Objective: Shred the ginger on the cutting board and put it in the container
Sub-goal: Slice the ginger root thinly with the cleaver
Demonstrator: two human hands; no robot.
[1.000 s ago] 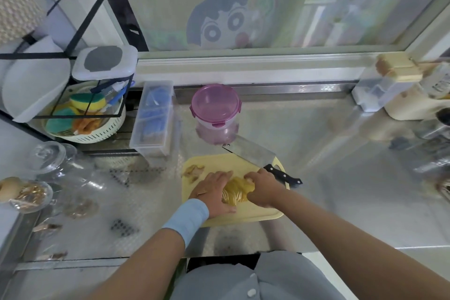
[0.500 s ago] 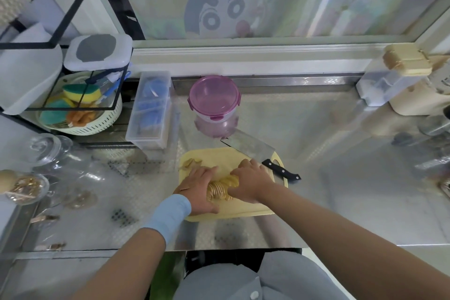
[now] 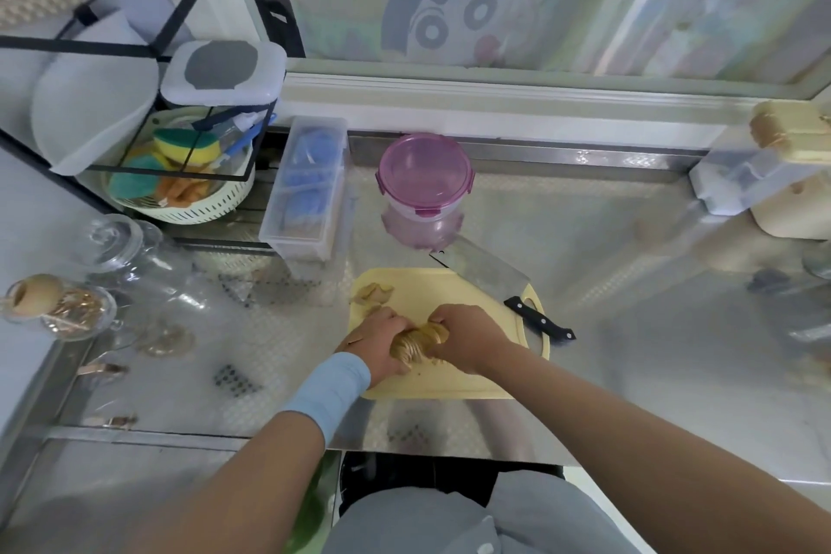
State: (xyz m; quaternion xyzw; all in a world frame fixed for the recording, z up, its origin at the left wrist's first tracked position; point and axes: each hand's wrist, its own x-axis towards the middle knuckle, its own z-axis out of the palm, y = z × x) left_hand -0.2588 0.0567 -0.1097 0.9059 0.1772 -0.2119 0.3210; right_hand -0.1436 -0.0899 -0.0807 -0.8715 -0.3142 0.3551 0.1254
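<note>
A stack of thin ginger slices (image 3: pixel 418 344) lies on the yellow cutting board (image 3: pixel 454 380). My left hand (image 3: pixel 377 340) presses against the stack from the left and my right hand (image 3: pixel 470 340) holds it from the right, so both hands squeeze it together. A few loose ginger pieces (image 3: pixel 373 293) rest at the board's far left corner. The cleaver (image 3: pixel 483 268) lies across the board's far right corner, its black handle (image 3: pixel 539 319) pointing right. Behind the board stands a round container with a pink lid (image 3: pixel 425 175), closed.
A clear plastic box (image 3: pixel 306 193) with blue items stands left of the container. A white colander with sponges (image 3: pixel 180 180) sits under a black wire rack. Glass jars (image 3: pixel 117 238) stand at the left. White and beige boxes (image 3: pixel 760 175) are at the far right.
Both hands have stayed around the ginger slices and pushed them closer into a tight stack. The camera view has shifted slightly; the cleaver and container have not moved.
</note>
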